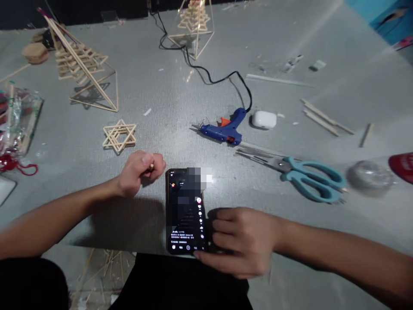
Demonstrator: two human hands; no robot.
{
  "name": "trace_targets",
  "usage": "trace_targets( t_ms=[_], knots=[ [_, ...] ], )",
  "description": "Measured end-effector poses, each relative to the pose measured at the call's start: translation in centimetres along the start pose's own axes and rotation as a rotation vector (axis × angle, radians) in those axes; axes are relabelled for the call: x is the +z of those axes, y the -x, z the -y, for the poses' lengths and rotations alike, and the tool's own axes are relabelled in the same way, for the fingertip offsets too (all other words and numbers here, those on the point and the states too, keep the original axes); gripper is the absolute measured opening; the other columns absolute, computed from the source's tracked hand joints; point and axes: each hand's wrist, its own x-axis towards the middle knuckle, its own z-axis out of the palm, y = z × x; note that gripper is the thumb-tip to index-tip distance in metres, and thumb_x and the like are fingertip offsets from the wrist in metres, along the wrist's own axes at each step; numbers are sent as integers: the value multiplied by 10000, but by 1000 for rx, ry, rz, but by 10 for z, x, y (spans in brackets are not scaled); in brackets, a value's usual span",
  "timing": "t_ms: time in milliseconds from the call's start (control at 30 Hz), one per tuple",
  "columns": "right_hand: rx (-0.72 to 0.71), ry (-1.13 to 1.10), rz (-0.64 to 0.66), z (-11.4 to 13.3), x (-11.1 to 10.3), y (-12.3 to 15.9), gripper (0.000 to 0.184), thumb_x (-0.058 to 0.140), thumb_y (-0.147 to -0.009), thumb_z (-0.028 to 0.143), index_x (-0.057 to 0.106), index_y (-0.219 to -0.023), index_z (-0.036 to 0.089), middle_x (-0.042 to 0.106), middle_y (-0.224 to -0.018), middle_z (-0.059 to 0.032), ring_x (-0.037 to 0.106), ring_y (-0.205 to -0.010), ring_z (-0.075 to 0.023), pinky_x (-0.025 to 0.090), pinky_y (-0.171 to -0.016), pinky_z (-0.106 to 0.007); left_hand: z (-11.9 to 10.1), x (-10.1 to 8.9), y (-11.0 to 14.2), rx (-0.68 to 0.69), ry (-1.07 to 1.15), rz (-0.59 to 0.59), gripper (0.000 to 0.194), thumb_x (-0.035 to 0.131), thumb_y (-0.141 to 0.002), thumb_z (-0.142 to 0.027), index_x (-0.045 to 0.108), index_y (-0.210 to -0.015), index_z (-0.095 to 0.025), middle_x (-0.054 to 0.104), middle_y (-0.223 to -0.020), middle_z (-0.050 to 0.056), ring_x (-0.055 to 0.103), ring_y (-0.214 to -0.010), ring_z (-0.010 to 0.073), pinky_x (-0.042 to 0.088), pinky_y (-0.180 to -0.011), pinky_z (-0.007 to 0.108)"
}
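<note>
I see a grey tabletop (155, 99) in front of me, with a lit phone (185, 215) lying at its near edge. Beyond the phone rests a blue glue gun (222, 132), its black cord (209, 81) winding back toward a stick frame (194, 21). To my right lie a white earbud case (263, 119), teal-handled scissors (292, 167) and loose sticks (321, 123); to my left, a six-pointed stick star (116, 137), a stick tower (80, 62) and a clear plastic bag (13, 116).

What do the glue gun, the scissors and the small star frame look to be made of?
Glue gun: likely hard plastic, smooth blue with an orange trigger.
Scissors: grey blades with a metallic look; light-blue handles, probably plastic.
Star frame: pale, matte sticks, probably bare wood.
</note>
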Motion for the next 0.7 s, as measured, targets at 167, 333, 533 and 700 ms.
trace_targets(
  t_ms=[167, 333, 533, 700],
  knots=[
    [-2, 37, 43, 3, 4, 2, 399, 549, -922, 320, 720, -1195, 86, 518, -638, 27, 464, -495, -147, 388, -443, -320, -1, 1, 1, -57, 26, 6, 580, 411, -1028, -583, 358, -602, -192, 286, -498, -54, 288, -451, 76, 220, -464, 257],
    [72, 41, 42, 1, 3, 3, 393, 498, -926, 249, 701, -1196, 47, 526, -646, 14, 476, -510, -164, 406, -454, -333, 0, 0, 0, -77, 43, 24, 576, 432, -1029, -549, 322, -591, -192, 265, -504, -55, 278, -467, 80, 222, -474, 266],
    [36, 14, 60, 0, 1, 0, 381, 496, -939, 262, 706, -1195, 74, 538, -644, 20, 486, -510, -156, 409, -450, -330, 0, 1, 0, -89, 56, 19, 578, 463, -1017, -548, 320, -588, -189, 261, -504, -54, 273, -467, 79, 208, -473, 273],
    [0, -1, 35, -1, -1, -1, 418, 428, -986, 265, 688, -1263, 91, 511, -620, 31, 472, -493, -150, 406, -446, -318, 1, -1, 2, -95, 46, 23, 574, 451, -1019, -556, 323, -595, -191, 271, -508, -52, 276, -472, 83, 211, -473, 281]
  ],
)
